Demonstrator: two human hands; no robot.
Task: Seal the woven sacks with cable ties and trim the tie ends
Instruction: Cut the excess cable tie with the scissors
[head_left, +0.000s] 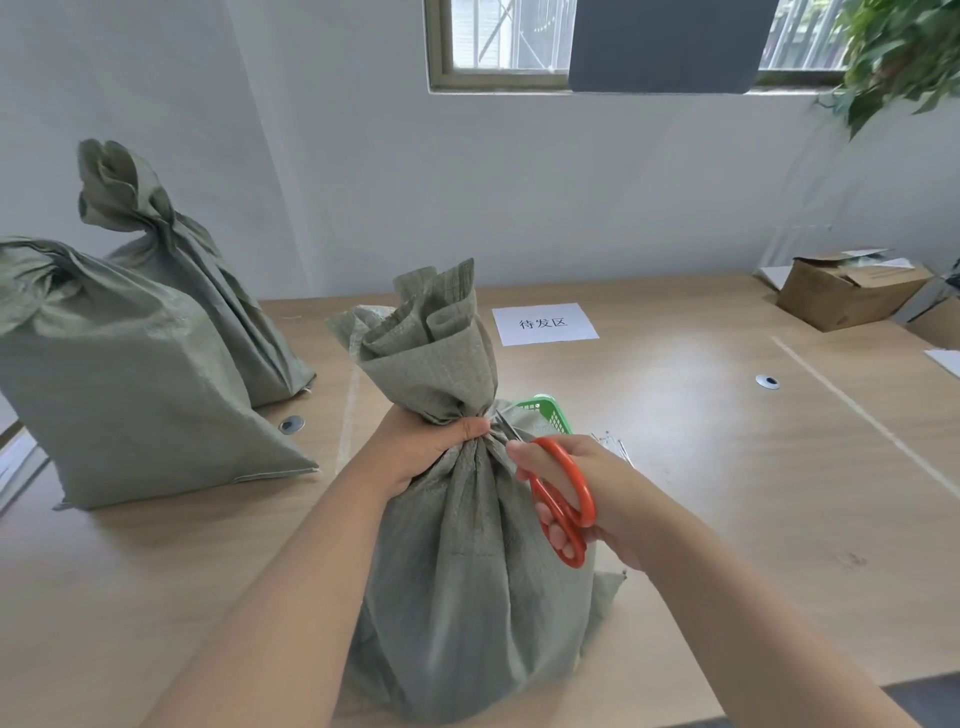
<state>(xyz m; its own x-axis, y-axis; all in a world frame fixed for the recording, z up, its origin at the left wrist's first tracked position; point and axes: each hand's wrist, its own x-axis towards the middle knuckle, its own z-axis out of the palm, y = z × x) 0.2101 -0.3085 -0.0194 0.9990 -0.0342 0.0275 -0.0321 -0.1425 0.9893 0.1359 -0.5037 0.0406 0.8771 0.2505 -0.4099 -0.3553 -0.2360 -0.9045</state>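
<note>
I am working over the pale wooden surface (727, 467). Two grey-green woven plastic sacks (130, 374) are standing left of my hands, necks already bunched, so I judge them sealed. My left hand (431, 447) is clenching the crinkled neck of a third woven sack (467, 571) between my arms. My right hand (587, 483) is gripping orange-handled scissors (563, 499), their blades reaching the thin pale cable tie (493, 414), its end seemingly untrimmed.
</note>
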